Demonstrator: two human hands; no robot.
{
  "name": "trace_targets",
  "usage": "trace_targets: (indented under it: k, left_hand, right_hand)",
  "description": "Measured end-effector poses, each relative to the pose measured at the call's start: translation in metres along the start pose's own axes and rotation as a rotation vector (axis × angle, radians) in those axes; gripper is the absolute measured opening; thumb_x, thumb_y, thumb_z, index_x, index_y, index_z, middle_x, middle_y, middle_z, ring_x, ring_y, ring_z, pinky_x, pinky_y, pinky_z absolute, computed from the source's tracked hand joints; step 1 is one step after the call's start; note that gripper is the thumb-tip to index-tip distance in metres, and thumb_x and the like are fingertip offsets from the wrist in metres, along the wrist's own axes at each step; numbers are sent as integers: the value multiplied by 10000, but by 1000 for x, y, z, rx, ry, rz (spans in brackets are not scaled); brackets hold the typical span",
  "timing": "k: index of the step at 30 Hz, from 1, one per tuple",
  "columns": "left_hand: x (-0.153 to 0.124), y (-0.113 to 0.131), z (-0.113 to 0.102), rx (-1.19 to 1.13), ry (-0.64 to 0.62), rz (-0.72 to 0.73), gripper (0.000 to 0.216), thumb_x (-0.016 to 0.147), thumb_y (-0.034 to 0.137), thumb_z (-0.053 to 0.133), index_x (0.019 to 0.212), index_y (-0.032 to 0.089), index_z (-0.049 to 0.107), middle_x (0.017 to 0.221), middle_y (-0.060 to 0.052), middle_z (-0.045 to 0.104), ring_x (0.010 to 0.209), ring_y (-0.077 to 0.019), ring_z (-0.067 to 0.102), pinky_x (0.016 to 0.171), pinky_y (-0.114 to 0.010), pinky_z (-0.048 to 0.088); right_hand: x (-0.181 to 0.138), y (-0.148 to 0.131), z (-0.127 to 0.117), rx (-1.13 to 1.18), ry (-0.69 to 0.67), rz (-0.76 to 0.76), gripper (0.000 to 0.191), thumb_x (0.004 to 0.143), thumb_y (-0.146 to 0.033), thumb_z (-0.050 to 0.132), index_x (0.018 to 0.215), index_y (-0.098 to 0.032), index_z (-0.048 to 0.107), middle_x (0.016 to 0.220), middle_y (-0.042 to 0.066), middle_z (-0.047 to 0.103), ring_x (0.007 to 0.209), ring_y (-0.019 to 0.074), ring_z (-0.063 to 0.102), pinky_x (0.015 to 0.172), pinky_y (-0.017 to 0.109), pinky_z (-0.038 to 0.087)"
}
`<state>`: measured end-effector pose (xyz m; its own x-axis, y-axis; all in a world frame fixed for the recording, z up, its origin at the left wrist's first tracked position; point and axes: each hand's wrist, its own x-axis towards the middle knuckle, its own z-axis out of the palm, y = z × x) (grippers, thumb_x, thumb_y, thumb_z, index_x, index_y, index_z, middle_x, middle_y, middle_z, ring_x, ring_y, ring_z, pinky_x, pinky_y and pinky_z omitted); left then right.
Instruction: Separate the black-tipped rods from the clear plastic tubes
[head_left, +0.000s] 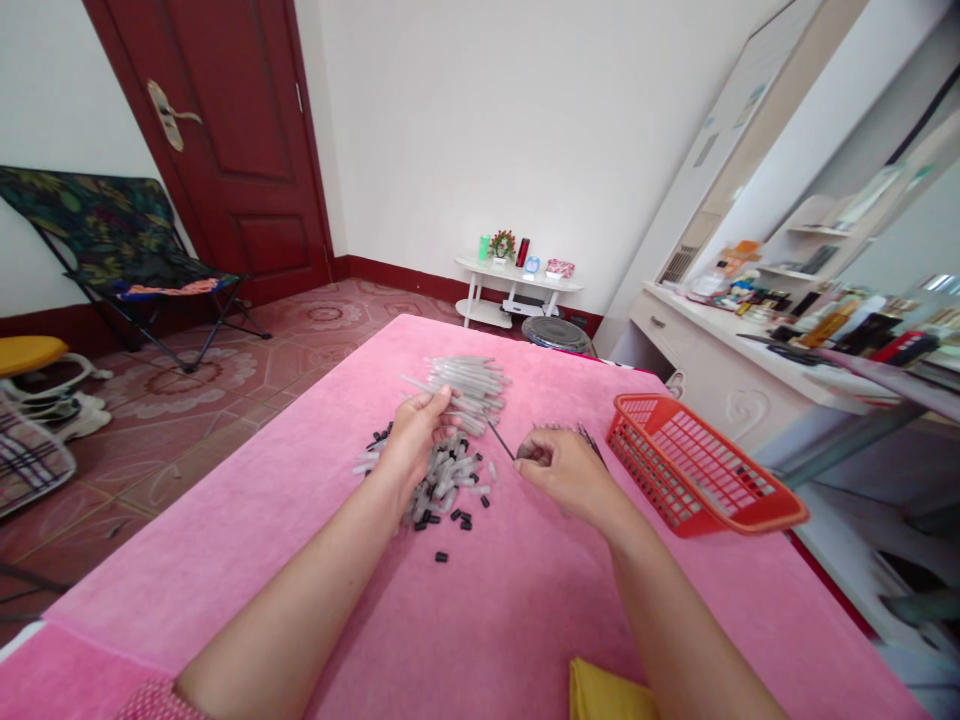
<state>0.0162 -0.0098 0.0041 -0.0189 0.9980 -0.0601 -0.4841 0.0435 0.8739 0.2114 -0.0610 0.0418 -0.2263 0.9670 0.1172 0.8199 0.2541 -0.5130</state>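
My left hand point(421, 428) is closed, thumb and fingers pinching what looks like a thin clear plastic tube beside the tube pile. My right hand point(555, 465) is closed on a thin dark stick point(501, 440), whose far end points up-left toward my left hand. Behind both hands lies a pile of long translucent tubes point(469, 380). Under and beside my left wrist is a heap of short clear caps point(448, 475) mixed with small black caps point(441, 557). Several dark thin sticks point(591, 440) lie just past my right hand, partly hidden by it.
A pink cloth point(300, 480) covers the table. An orange-red plastic basket point(720, 480) stands at its right side. A folded yellow cloth point(607, 690) lies at the near edge. Beyond are a cluttered dresser point(720, 340), a low white stand point(480, 268) and a folding chair point(97, 230).
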Motion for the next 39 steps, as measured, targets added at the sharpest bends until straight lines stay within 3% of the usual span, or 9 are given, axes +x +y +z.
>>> trace_targets:
  k: [10, 19, 27, 30, 32, 34, 36, 37, 39]
  left_hand:
    - [-7, 4, 9, 224, -59, 94, 337, 672, 406, 684, 775, 87, 655, 636, -40, 623, 484, -78, 548, 397, -144, 376]
    - [-8, 3, 12, 195, -44, -50, 255, 689, 319, 693, 734, 87, 598, 657, -69, 648, 538, -132, 626, 427, -178, 458]
    - [-15, -4, 21, 175, -96, -123, 220, 710, 292, 687, 697, 104, 574, 659, -72, 670, 550, -153, 651, 455, -205, 498]
    - [-19, -9, 24, 71, -180, -201, 206, 717, 282, 688, 711, 102, 588, 686, -97, 689, 584, -165, 665, 514, -223, 528]
    - [-19, -9, 25, -58, -198, -257, 148, 746, 232, 661, 746, 96, 602, 694, -98, 693, 609, -158, 671, 562, -221, 542]
    - [-17, -7, 24, -207, -150, -278, 87, 779, 175, 617, 768, 89, 607, 692, -89, 692, 620, -142, 671, 587, -199, 547]
    - [-12, -3, 21, -335, -73, -264, 64, 801, 137, 580, 764, 88, 599, 676, -80, 686, 608, -125, 666, 580, -174, 545]
    - [-9, -1, 18, -386, -37, -250, 63, 806, 125, 571, 760, 89, 594, 670, -75, 682, 602, -119, 663, 574, -166, 545]
    - [-3, 3, 13, -462, 27, -227, 70, 812, 109, 561, 749, 90, 584, 657, -68, 674, 587, -107, 656, 561, -151, 542]
  right_hand:
    - [-1, 5, -1, -20, -15, -25, 129, 666, -187, 510, 670, -182, 639, 609, 0, 612, 569, 121, 533, 517, 211, 324]
    - [-8, -8, -16, -320, 151, -16, 138, 696, -209, 515, 683, -213, 652, 665, 8, 664, 600, 136, 563, 513, 227, 281]
    - [-10, -9, -18, -332, 112, -124, 144, 717, -178, 520, 705, -207, 660, 676, 8, 669, 594, 129, 564, 542, 230, 306]
    - [-8, -13, -14, -291, 210, -172, 107, 739, -191, 546, 725, -203, 651, 696, 11, 659, 639, 147, 565, 602, 248, 347]
    - [-8, -19, -10, -242, 365, -225, 84, 759, -224, 571, 780, -197, 649, 782, 30, 661, 752, 180, 574, 694, 282, 377]
    - [-10, -28, -6, -172, 563, -265, 116, 779, -267, 584, 851, -195, 640, 903, 57, 647, 877, 216, 557, 790, 331, 376]
    - [-14, -37, -1, -87, 655, -301, 132, 805, -283, 567, 884, -198, 629, 961, 74, 625, 934, 226, 538, 831, 354, 370]
    - [-15, -41, 3, -45, 617, -325, 123, 821, -274, 549, 881, -200, 627, 951, 73, 621, 926, 216, 541, 825, 345, 375]
    - [-19, -47, 14, 5, 386, -385, 111, 839, -240, 527, 851, -205, 632, 889, 50, 621, 857, 176, 558, 768, 295, 393]
